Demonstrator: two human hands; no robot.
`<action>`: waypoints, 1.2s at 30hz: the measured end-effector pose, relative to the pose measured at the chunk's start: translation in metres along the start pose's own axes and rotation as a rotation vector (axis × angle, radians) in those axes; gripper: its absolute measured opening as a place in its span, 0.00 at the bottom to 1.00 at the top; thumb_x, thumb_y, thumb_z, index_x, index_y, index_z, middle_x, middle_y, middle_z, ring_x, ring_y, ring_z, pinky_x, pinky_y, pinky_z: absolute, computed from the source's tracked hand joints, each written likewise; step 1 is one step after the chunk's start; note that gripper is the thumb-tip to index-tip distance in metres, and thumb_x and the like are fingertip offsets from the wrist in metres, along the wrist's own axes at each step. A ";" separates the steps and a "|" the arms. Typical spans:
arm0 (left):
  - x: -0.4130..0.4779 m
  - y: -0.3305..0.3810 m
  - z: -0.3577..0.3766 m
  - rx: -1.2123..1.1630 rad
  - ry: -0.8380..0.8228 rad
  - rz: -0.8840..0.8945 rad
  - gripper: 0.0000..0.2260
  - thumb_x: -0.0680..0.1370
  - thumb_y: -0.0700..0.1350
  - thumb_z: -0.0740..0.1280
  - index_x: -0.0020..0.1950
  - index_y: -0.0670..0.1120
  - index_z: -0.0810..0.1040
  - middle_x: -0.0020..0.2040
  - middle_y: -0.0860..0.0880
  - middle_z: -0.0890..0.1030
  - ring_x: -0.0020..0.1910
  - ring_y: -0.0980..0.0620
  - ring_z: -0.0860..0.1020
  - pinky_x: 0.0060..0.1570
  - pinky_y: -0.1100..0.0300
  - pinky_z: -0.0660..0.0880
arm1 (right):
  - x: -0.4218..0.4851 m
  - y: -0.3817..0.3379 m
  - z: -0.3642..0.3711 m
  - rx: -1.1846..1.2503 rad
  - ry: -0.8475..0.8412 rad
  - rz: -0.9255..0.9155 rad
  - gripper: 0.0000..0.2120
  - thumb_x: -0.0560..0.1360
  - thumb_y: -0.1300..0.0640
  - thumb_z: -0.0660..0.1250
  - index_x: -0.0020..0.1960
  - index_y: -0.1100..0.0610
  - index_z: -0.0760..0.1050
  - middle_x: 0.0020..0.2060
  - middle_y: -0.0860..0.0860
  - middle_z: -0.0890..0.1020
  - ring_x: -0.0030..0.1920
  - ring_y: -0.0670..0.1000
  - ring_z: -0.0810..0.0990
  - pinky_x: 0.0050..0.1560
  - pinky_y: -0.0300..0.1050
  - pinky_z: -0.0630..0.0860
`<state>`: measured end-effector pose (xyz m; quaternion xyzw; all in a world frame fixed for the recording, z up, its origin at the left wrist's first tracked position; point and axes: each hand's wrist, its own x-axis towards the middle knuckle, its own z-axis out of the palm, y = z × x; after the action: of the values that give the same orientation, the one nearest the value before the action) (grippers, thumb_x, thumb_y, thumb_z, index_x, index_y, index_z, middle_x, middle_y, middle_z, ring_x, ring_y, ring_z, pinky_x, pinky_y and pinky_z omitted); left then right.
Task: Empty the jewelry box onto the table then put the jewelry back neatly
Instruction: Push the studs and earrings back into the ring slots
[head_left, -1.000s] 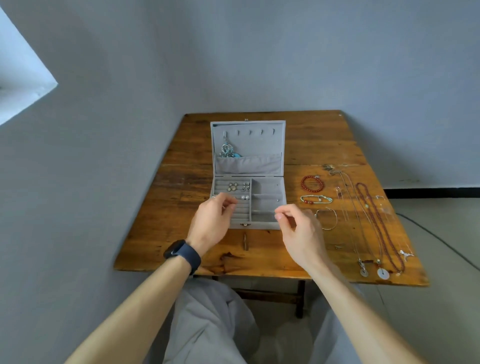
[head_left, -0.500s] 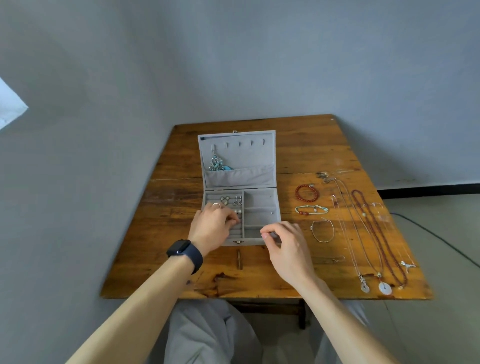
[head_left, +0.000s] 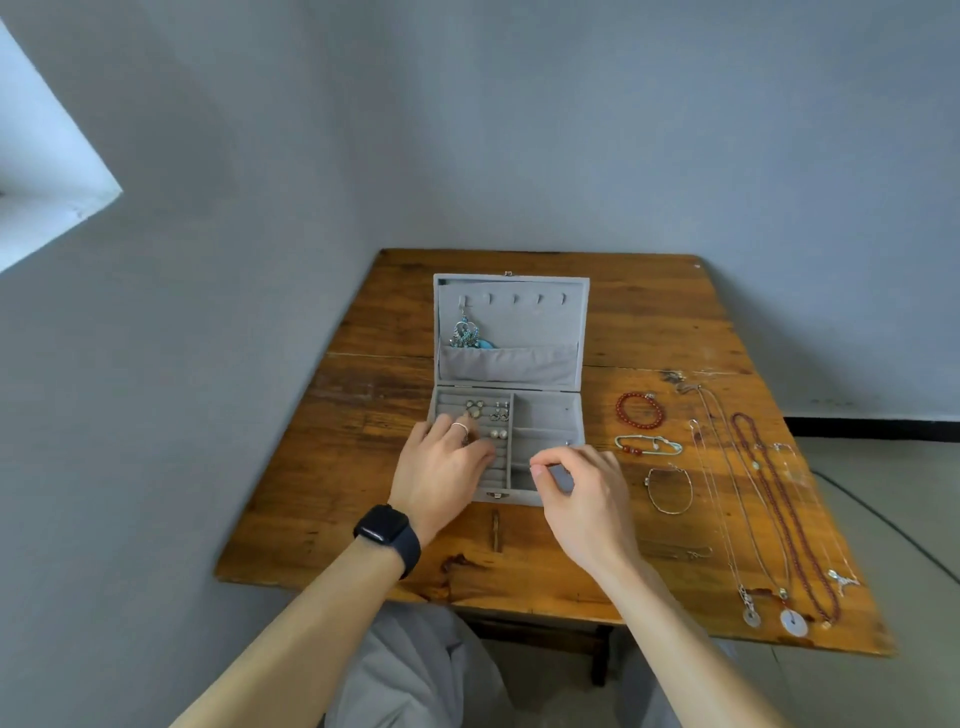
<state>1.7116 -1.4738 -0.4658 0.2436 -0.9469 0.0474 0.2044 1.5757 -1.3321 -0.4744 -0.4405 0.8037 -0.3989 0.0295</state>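
1. Wooden bench (head_left: 649, 322), seen from above, set into a grey wall corner.
2. Grey jewelry box (head_left: 519, 322) at the middle of the bench, lid open and standing up at the back. The tray has ring rolls on the left and plain compartments on the right.
3. Left hand (head_left: 441, 473), dark watch (head_left: 387, 527) on the wrist, is over the ring rolls with fingers bent down onto them. Can't tell if they grip anything.
4. Right hand (head_left: 587, 499) is over the front right compartment, thumb and forefinger pinched closed. Anything between them is too small to tell.
5. Red bead necklace (head_left: 737, 421) is laid out long on the bench well right of the box. Thin silver chains lie beside it, one ending in a white disc pendant (head_left: 794, 622) near the front edge.
6. Between the box and the necklaces, back to front:
   - red bead bracelet (head_left: 619, 410)
   - silver bracelet (head_left: 648, 445) with red beads
   - thin bangle (head_left: 670, 512)
7. Blue-silver drop earring (head_left: 466, 334) hangs from the leftmost lid hook, its lower end at the lid pocket.
8. Pearl studs (head_left: 497, 433) sit in the ring rolls just beside the left fingers, with more small earrings one row behind.
9. Silver ring (head_left: 460, 427) is on a left finger; worn or held, can't tell.
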 end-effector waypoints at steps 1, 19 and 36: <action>-0.003 -0.001 0.001 0.013 0.034 0.028 0.06 0.79 0.49 0.69 0.49 0.52 0.85 0.50 0.51 0.81 0.50 0.47 0.77 0.47 0.52 0.73 | 0.003 -0.002 0.001 -0.002 -0.003 -0.004 0.04 0.77 0.52 0.69 0.51 0.46 0.82 0.48 0.40 0.82 0.49 0.45 0.72 0.44 0.39 0.71; -0.027 -0.013 0.008 -0.069 0.029 0.011 0.15 0.82 0.55 0.60 0.64 0.53 0.81 0.60 0.48 0.79 0.61 0.47 0.75 0.60 0.49 0.71 | 0.035 -0.030 0.032 -0.227 -0.155 0.085 0.07 0.76 0.47 0.68 0.50 0.45 0.84 0.58 0.45 0.77 0.61 0.51 0.68 0.63 0.45 0.68; -0.029 -0.016 0.009 -0.057 0.001 -0.007 0.16 0.82 0.56 0.58 0.63 0.55 0.81 0.60 0.49 0.80 0.61 0.49 0.75 0.60 0.50 0.69 | 0.032 -0.046 0.035 -0.253 -0.117 0.210 0.11 0.73 0.48 0.69 0.54 0.41 0.73 0.60 0.49 0.74 0.62 0.54 0.67 0.58 0.48 0.72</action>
<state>1.7394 -1.4769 -0.4865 0.2408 -0.9469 0.0197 0.2121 1.6018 -1.3910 -0.4580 -0.3770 0.8860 -0.2627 0.0621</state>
